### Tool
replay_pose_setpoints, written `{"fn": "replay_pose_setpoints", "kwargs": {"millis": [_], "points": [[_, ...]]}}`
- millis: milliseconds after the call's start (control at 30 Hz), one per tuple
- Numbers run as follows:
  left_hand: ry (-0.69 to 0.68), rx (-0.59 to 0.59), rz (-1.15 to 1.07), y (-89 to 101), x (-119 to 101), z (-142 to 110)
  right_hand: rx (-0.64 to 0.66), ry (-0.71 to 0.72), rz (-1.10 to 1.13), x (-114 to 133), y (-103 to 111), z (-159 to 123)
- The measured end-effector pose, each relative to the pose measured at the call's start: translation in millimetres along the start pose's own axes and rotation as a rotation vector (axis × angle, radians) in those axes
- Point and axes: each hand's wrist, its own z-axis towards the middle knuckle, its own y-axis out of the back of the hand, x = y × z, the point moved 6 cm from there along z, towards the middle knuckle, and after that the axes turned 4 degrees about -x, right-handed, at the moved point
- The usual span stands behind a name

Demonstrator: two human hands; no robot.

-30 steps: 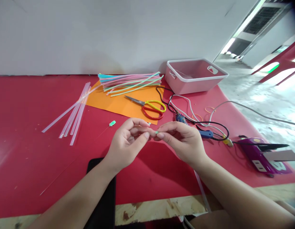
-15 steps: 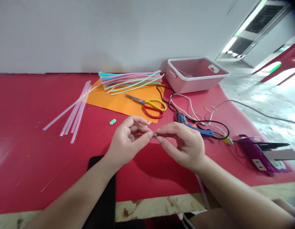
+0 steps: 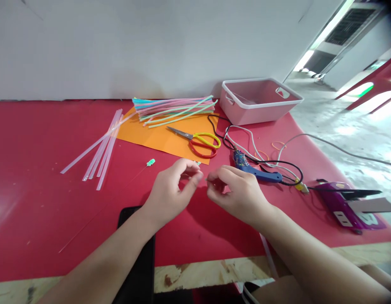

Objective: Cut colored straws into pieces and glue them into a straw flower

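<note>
My left hand (image 3: 170, 190) is closed, its thumb pressed near the fingertips; whatever it may hold is hidden. Across a narrow gap, my right hand (image 3: 236, 190) pinches a tiny green piece (image 3: 207, 180), just visible at its fingertips and too small to name exactly. Behind the left fingers, another small pale-green bit (image 3: 198, 163) lies at the orange sheet's corner. To the left rests a thin wire (image 3: 87, 223) with a fuzzy green twisted tip (image 3: 150, 162).
Scissors (image 3: 195, 138) and pipe cleaners (image 3: 173, 110) lie on an orange sheet (image 3: 144, 137). Clear glue sticks (image 3: 102, 158) are at left. A pink basket (image 3: 261, 113), blue glue gun (image 3: 261, 172), cables and purple power strip (image 3: 347, 207) stand right. A black phone-like slab (image 3: 138, 261) lies under my left forearm.
My hands have come slightly apart. The green piece that sat between both sets of fingertips now shows only at my right fingertips, and my right fingers have curled in more.
</note>
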Motion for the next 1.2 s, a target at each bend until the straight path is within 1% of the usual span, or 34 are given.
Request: {"fn": "replay_pose_setpoints", "kwargs": {"millis": [67, 133, 167, 200, 233, 267, 333, 367, 400, 433, 500, 567, 600, 633, 667, 700, 733, 767, 800, 833, 867, 900, 933, 967, 1033, 1133, 1200], "points": [[-0.033, -0.077, 0.380, 14.0, 0, 5, 0.216, -0.074, -0.144, -4, -10, 0], [0.004, -0.145, 0.772, 33.7, 6, 10, 0.451, -0.130, -0.284, -7, -19, -4], [0.064, -0.132, 0.915, 43.7, 14, 12, 0.539, -0.145, -0.331, -7, -22, -7], [0.130, -0.098, 1.014, 53.3, 23, 14, 0.598, -0.148, -0.357, -7, -23, -9], [0.189, -0.045, 1.075, 61.7, 32, 15, 0.637, -0.138, -0.360, -6, -23, -12], [0.239, 0.013, 1.091, 68.5, 42, 15, 0.659, -0.115, -0.342, -6, -23, -14], [0.311, 0.142, 1.018, 75.4, 62, 16, 0.665, -0.045, -0.263, -4, -19, -20], [0.345, 0.175, 0.968, 77.4, 70, 16, 0.652, -0.011, -0.217, -5, -16, -22], [0.354, 0.182, 0.951, 78.9, 76, 17, 0.628, 0.012, -0.176, -7, -11, -24], [0.365, 0.181, 0.938, 79.4, 80, 19, 0.589, 0.023, -0.147, -11, -4, -25], [0.376, 0.147, 0.931, 79.3, 82, 23, 0.467, -0.001, -0.151, -24, 16, -25], [0.377, 0.101, 0.927, 79.0, 73, 26, 0.340, -0.056, -0.241, -42, 38, -26], [0.361, 0.062, 0.902, 79.8, 63, 27, 0.304, -0.083, -0.308, -51, 46, -28], [0.342, 0.029, 0.862, 80.8, 50, 26, 0.294, -0.110, -0.377, -61, 53, -30], [0.299, -0.027, 0.801, 83.2, 32, 25, 0.304, -0.141, -0.439, -70, 56, -33], [0.243, -0.117, 0.563, 86.5, 12, 22, 0.323, -0.164, -0.486, -78, 57, -35], [0.245, -0.138, 0.265, 87.2, -6, 18, 0.342, -0.180, -0.517, -84, 57, -37], [0.262, -0.074, -0.049, 82.3, -22, 12, 0.356, -0.187, -0.536, -88, 54, -39], [0.304, 0.021, -0.320, 74.5, -37, 7, 0.365, -0.181, -0.542, -90, 51, -39], [0.350, 0.144, -0.547, 63.8, -51, 0, 0.370, -0.171, -0.540, -91, 47, -38], [0.397, 0.217, -0.723, 54.5, -61, -5, 0.370, -0.167, -0.537, -91, 44, -37], [0.443, 0.277, -0.858, 44.1, -67, -9, 0.364, -0.172, -0.533, -91, 41, -36], [0.504, 0.323, -0.943, 32.5, -66, -12, 0.351, -0.183, -0.527, -91, 41, -36], [0.565, 0.361, -0.992, 20.1, -61, -15, 0.333, -0.193, -0.513, -92, 41, -36], [0.663, 0.380, -1.008, -2.7, -40, -16, 0.269, -0.206, -0.459, -91, 47, -39], [0.764, 0.283, -0.981, -25.4, -2, -17, 0.135, -0.172, -0.300, -87, 63, -49], [0.799, 0.226, -0.974, -33.5, 12, -19, 0.043, -0.189, -0.178, -82, 74, -56]]}}
